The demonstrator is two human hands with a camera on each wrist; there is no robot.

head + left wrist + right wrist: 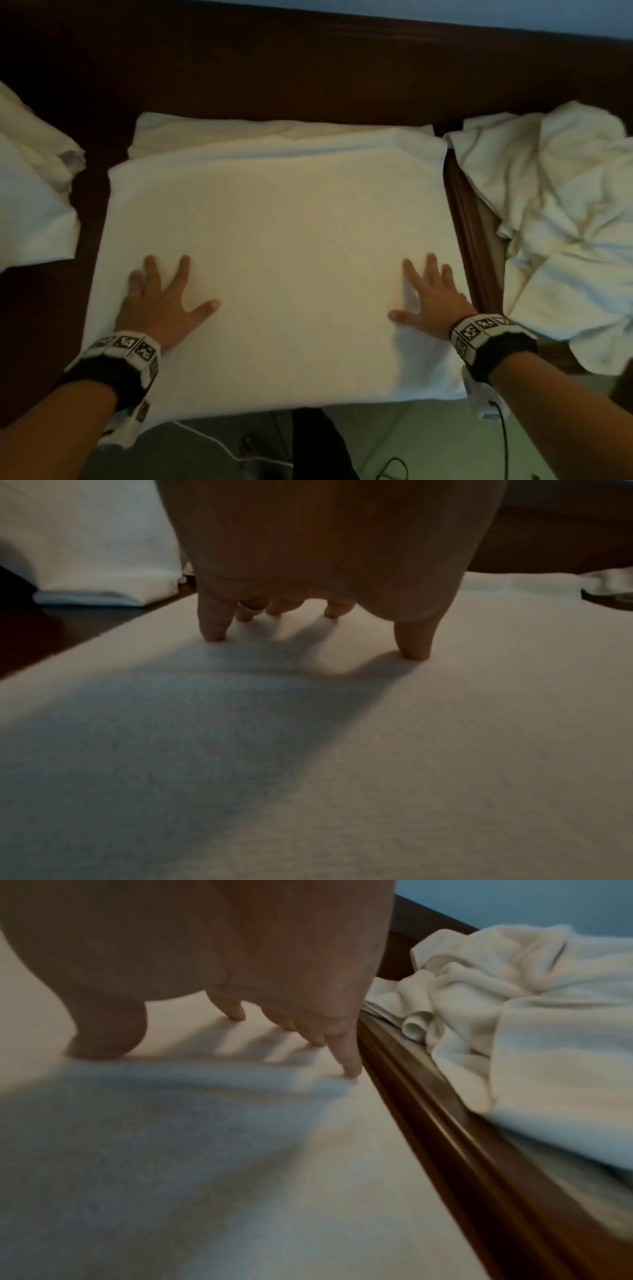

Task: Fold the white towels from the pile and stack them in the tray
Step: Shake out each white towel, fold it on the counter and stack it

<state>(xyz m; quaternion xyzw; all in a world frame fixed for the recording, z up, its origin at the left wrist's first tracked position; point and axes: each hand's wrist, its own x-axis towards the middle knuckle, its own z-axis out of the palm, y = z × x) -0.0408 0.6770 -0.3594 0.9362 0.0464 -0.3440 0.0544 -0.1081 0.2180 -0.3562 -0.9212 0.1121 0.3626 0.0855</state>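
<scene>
A white towel (291, 257) lies folded flat in the middle of the dark wooden table (308, 68). My left hand (161, 301) rests on its near left part, fingers straight and spread. My right hand (431, 298) rests on its near right part the same way, close to the towel's right edge. In the left wrist view the fingertips (212, 634) touch the towel (445, 750). The right wrist view shows my right hand (205, 947) with its fingertips (352, 1069) down on the towel (205, 1177). A pile of crumpled white towels (555, 219) lies to the right, over a wooden tray rim (460, 219).
A cream cloth layer (239, 133) shows behind the towel's far edge. More white cloth (30, 205) lies at the left, seen folded (103, 561) in the left wrist view. The towel's near edge hangs at the table front, above floor with cables (212, 442).
</scene>
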